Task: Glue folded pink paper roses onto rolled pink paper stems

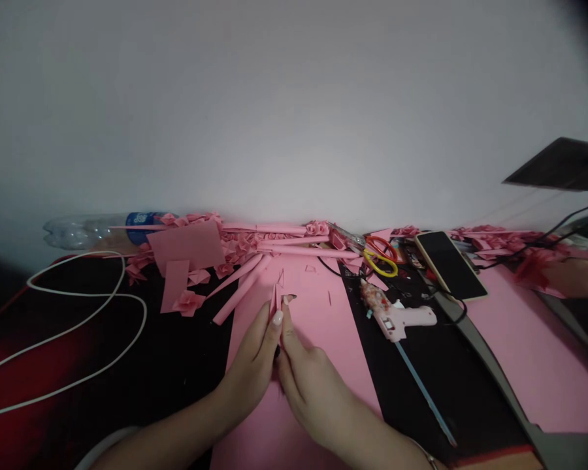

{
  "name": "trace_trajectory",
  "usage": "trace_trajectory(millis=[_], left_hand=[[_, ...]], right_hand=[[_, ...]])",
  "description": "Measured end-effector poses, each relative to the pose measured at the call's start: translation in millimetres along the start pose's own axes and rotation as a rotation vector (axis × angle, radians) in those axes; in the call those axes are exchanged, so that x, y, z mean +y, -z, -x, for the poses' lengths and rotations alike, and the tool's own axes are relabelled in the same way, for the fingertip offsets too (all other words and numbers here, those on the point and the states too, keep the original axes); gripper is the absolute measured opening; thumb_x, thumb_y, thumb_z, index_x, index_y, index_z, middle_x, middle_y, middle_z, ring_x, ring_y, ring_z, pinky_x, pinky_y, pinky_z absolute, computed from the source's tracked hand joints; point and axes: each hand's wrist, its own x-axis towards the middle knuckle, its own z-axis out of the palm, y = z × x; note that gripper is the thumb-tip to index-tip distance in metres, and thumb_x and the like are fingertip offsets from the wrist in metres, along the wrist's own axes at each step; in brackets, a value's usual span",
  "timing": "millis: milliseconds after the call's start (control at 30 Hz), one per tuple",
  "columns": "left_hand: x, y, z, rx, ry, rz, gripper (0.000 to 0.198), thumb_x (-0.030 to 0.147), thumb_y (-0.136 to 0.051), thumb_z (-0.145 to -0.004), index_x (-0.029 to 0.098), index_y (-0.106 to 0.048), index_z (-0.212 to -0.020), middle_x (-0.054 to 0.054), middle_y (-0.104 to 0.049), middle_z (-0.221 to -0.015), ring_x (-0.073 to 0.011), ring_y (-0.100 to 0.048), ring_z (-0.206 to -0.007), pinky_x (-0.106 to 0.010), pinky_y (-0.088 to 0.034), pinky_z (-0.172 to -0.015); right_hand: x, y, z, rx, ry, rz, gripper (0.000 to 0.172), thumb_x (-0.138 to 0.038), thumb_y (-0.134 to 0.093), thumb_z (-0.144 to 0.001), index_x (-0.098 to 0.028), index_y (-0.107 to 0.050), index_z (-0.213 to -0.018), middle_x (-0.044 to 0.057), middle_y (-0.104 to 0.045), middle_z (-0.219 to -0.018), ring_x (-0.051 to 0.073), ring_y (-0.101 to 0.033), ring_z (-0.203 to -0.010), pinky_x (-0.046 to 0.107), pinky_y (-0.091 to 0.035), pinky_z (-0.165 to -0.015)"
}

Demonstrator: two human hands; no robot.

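Both the left hand (252, 352) and right hand (316, 388) pinch the folded pink paper (277, 299) over the middle pink sheet (326, 329) on the tabletop (406, 411); uneven pressure could skew it, too hard a squeeze crumple it.

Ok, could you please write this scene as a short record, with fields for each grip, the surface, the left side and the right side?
Left grip: pinches folded pink paper
Right grip: pinches the same piece from the right
Surface: pink sheet on a black surface
Left side: clear plastic bottle, lying down; pink paper flowers
Right side: glue gun with glue stick; phone beyond it
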Motion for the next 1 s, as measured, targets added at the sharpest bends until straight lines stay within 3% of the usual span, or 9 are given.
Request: trace_trajectory(millis=[167, 400, 467, 533, 633, 700, 767, 900, 1000], left_hand=[[6, -1.3, 1, -0.07, 0.009, 0.018, 0.041, 0.045, -0.053, -0.086, 0.021, -0.062, -0.118, -0.011, -0.069, -0.102, -0.0299, -0.06, -0.102, -0.038, -0.053, -0.073], [7, 0.8, -4, -0.1, -0.088, -0.071, 0.037, 0.043, -0.041, -0.091, 0.021, -0.062, -0.112, -0.007, -0.064, -0.113, -0.0241, -0.051, -0.118, -0.039, -0.039, -0.103], [6, 1.7, -7, -0.107, -0.072, -0.032, 0.034, 0.046, -0.044, -0.089, 0.021, -0.062, -0.105, -0.007, -0.066, -0.095, -0.0235, -0.059, -0.102, -0.037, -0.047, -0.092], [5, 1.9, -10, -0.154, 0.005, 0.094, 0.033, 0.049, -0.048, -0.087, 0.021, -0.06, -0.1, -0.001, -0.058, -0.069, -0.0188, -0.059, -0.066, -0.034, -0.053, -0.066], [1, 2.8, -16, -0.327, 0.224, 0.313, 0.033, 0.054, -0.048, -0.086, 0.024, -0.053, -0.098, 0.009, -0.036, -0.054, -0.008, -0.03, -0.038, -0.022, -0.038, -0.038], [-4, 4.7, -22, -0.457, 0.396, 0.347, 0.036, 0.059, -0.05, -0.083, 0.023, -0.052, -0.084, 0.01, -0.031, -0.049, -0.0051, -0.019, -0.034, -0.016, -0.023, -0.033], [-8, 7.3, -29, -0.51, 0.456, 0.342, 0.041, 0.063, -0.049, -0.081, 0.022, -0.052, -0.078, 0.01, -0.029, -0.047, -0.0046, -0.016, -0.033, -0.016, -0.018, -0.033], [-11, 10.3, -38, -0.785, 0.642, 0.368, 0.056, 0.075, -0.045, -0.075, 0.021, -0.039, -0.058, 0.01, -0.02, -0.042, -0.005, -0.012, -0.032, -0.017, -0.012, -0.033], [-10, 8.7, -37, -0.825, 0.619, 0.326, 0.063, 0.077, -0.037, -0.076, 0.021, -0.031, -0.05, 0.009, -0.019, -0.038, -0.0042, -0.009, -0.031, -0.017, -0.008, -0.033]], right_hand=[[-1, 2, 1, -0.034, -0.031, -0.021, 0.058, -0.023, -0.032, -0.094, -0.015, -0.015, -0.149, 0.006, -0.066, -0.073, 0.017, -0.055, -0.054, 0.028, -0.044, -0.054], [-5, 9, -2, -0.067, 0.024, 0.075, 0.06, -0.023, -0.039, -0.092, -0.014, -0.02, -0.148, 0.008, -0.069, -0.082, 0.019, -0.059, -0.063, 0.029, -0.045, -0.06], [-7, 20, -3, -0.037, 0.041, 0.112, 0.057, -0.023, -0.04, -0.091, -0.016, -0.027, -0.146, 0.008, -0.07, -0.084, 0.019, -0.061, -0.065, 0.029, -0.046, -0.061], [-9, 42, 1, 0.028, 0.019, 0.146, 0.049, -0.022, -0.04, -0.091, -0.021, -0.04, -0.14, 0.005, -0.07, -0.08, 0.017, -0.061, -0.061, 0.028, -0.047, -0.061], [2, 92, 16, 0.221, -0.108, 0.277, 0.04, -0.021, -0.042, -0.088, -0.023, -0.057, -0.125, 0.004, -0.07, -0.079, 0.017, -0.063, -0.064, 0.027, -0.049, -0.061], [21, 127, 30, 0.314, -0.154, 0.463, 0.039, -0.018, -0.045, -0.083, -0.022, -0.061, -0.118, 0.008, -0.07, -0.101, 0.021, -0.066, -0.085, 0.032, -0.051, -0.071], [48, 153, 43, 0.325, -0.157, 0.697, 0.045, -0.013, -0.046, -0.075, -0.019, -0.062, -0.117, 0.011, -0.065, -0.116, 0.027, -0.06, -0.105, 0.041, -0.048, -0.086], [97, 165, 53, 0.114, -0.206, 0.885, 0.064, -0.005, -0.048, -0.062, -0.019, -0.056, -0.125, 0.012, -0.061, -0.123, 0.027, -0.054, -0.115, 0.042, -0.043, -0.096], [106, 156, 48, 0.126, -0.254, 0.903, 0.053, -0.006, -0.049, -0.065, -0.019, -0.059, -0.115, 0.011, -0.063, -0.114, 0.027, -0.057, -0.109, 0.043, -0.044, -0.092]])
